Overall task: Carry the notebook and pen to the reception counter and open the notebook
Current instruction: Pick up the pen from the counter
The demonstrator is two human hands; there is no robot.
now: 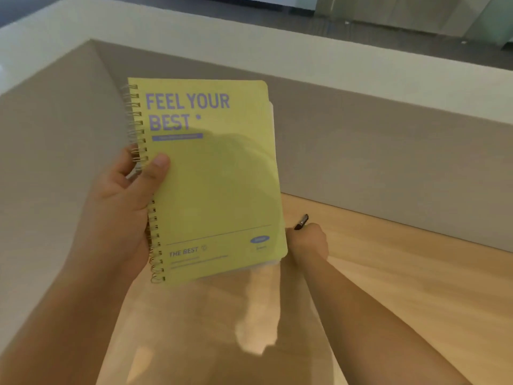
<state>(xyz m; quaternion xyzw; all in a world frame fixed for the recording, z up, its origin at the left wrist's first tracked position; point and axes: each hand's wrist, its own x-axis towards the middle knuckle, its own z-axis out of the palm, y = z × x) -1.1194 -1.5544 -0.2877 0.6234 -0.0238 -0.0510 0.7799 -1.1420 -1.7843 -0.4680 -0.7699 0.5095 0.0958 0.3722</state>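
Left hand raised, thumb pressed on top and fingers curled behind, gripping at its side; right hand lower and further forward, closed in a fist, forearm stretched out, both arms bare

Yellow notebook, purple lettering; black pen; pale wood counter

Item count, head view:

- Notebook: one, yellow, spiral-bound, closed, at centre.
- Pen: one, dark, at 4 o'clock from the notebook.
- Hands: two. Left hand at 9 o'clock of the notebook; right hand at 4 o'clock.
- Wooden desk surface: one.
- Raised counter ledge: one, at 12 o'clock.
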